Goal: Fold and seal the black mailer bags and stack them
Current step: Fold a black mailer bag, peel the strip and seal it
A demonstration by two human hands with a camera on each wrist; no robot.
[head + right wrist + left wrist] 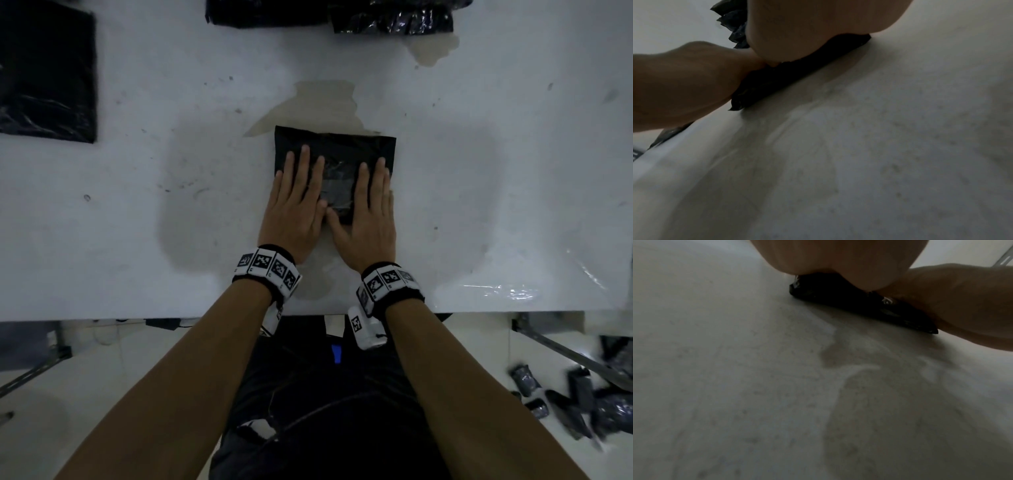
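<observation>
White and scuffed, the table (137,240) fills most of the head view, with brownish patches where its coating has worn through and a glossy strip of plastic film (513,291) along its near right edge. Nearest of all, below the table edge, are the person's dark trousers (325,394) and, on the pale floor at the right, a scatter of crumpled black bags (579,397).

Both forearms reach forward over the near edge, each wrist wrapped in a black band (270,270) set with white coded squares. The left hand (294,209) and the right hand (368,219) lie palm down, side by side, on a folded black mailer bag (337,144) at the middle of the table. The fingers of both are straight and slightly spread, pressing flat on the bag; neither hand grips anything, and the two thumbs nearly meet over its near edge. Both wrist views show the heel of each palm bearing down on the bag's near edge, with the other hand just beside it.

Farther off, a flat stack of black bags (44,75) lies at the far left, well apart from the hands. At the far edge of the table, more black bags (267,12) lie beside a shinier, wrinkled black bundle (394,19).
</observation>
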